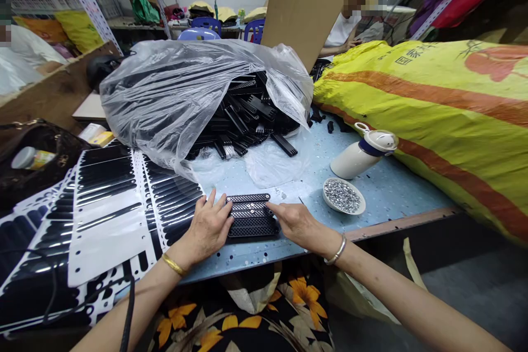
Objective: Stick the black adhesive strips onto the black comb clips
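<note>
Several black plastic strips with a mesh pattern (252,225) lie side by side near the table's front edge, with small silvery spots on the upper ones. My left hand (212,223) rests at their left ends, its fingers spread and touching them. At the right ends is my right hand (297,226), index finger and thumb brought together against the strips and the other fingers curled. Whatever may be between those fingertips is too small to make out. Right of this hand stands a white bowl (362,208) full of small silvery metal pieces.
A big clear plastic bag (165,82) spills black plastic parts (243,115) behind the strips. A white flask (352,159) stands beyond the bowl, beside a bulging yellow sack (437,88). Sheets with black strips (107,198) cover the left side. Another person (346,27) sits behind a cardboard sheet (307,5).
</note>
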`<action>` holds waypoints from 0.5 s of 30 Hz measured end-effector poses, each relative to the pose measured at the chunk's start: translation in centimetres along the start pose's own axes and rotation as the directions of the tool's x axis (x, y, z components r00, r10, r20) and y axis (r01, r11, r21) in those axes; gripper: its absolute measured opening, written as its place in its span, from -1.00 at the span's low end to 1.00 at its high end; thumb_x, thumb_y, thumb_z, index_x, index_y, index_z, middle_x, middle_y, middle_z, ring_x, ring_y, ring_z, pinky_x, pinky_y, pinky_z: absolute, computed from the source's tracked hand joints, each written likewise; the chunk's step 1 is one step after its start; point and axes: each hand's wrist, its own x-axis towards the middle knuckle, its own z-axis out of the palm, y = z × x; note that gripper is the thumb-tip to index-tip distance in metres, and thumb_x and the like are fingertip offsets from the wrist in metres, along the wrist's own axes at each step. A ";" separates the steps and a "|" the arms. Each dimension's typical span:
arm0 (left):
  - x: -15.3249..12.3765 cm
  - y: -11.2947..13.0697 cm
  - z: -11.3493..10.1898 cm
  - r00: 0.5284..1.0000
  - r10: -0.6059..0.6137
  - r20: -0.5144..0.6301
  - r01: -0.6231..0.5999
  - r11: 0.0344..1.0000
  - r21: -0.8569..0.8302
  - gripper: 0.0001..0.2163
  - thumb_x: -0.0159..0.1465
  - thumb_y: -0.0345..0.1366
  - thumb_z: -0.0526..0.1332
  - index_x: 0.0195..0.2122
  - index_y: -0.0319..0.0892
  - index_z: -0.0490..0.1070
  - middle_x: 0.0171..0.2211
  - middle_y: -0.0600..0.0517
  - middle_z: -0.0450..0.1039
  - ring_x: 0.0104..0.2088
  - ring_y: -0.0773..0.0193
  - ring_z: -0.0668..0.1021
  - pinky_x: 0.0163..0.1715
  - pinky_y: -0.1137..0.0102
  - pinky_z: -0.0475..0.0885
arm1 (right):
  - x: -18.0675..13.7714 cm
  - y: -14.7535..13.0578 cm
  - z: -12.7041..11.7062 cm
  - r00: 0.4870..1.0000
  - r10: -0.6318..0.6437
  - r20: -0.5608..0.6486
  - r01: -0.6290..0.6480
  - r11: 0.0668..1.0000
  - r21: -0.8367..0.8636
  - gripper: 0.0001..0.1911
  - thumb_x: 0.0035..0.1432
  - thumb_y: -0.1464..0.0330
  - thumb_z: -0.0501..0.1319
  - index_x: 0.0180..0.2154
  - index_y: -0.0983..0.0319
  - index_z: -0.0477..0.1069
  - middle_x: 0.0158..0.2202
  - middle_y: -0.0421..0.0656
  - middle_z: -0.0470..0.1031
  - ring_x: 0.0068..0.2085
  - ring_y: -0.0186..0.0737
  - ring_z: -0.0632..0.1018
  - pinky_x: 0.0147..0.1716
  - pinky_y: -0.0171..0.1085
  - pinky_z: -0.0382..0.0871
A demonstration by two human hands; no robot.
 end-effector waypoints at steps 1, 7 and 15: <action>0.2 0.4 0.0 1.000 0.011 -0.002 -0.011 1.000 -0.007 -0.68 0.35 -0.36 0.05 0.08 -0.27 0.41 0.12 -0.25 0.42 0.20 -0.27 0.35 0.05 -0.14 0.31 | 0.0 -0.5 -0.2 1.000 -0.029 0.003 0.029 1.000 0.000 -0.52 0.15 0.63 0.00 0.07 0.32 0.41 -0.37 -0.08 0.57 -0.37 -0.22 0.55 -0.35 -0.30 0.36; 1.5 2.6 0.7 0.998 0.064 0.004 -0.063 0.997 -0.050 -0.65 0.33 -0.40 0.07 0.12 -0.14 0.41 0.16 -0.25 0.37 0.25 -0.25 0.28 0.08 -0.16 0.26 | 0.5 -2.9 -0.4 0.993 -0.052 0.106 0.061 0.995 -0.083 -0.40 0.09 0.66 0.02 0.19 0.36 0.28 -0.33 -0.04 0.54 -0.39 -0.21 0.52 -0.41 -0.29 0.28; 1.2 2.8 0.8 0.995 0.083 0.047 -0.080 0.995 -0.059 -0.64 0.31 -0.42 0.09 0.11 -0.12 0.43 0.18 -0.25 0.35 0.24 -0.30 0.26 0.07 -0.22 0.24 | 0.2 -2.7 -1.3 0.982 0.019 0.186 0.005 0.992 -0.129 -0.47 0.12 0.65 0.05 0.12 0.30 0.36 -0.32 -0.06 0.51 -0.39 -0.21 0.50 -0.37 -0.27 0.26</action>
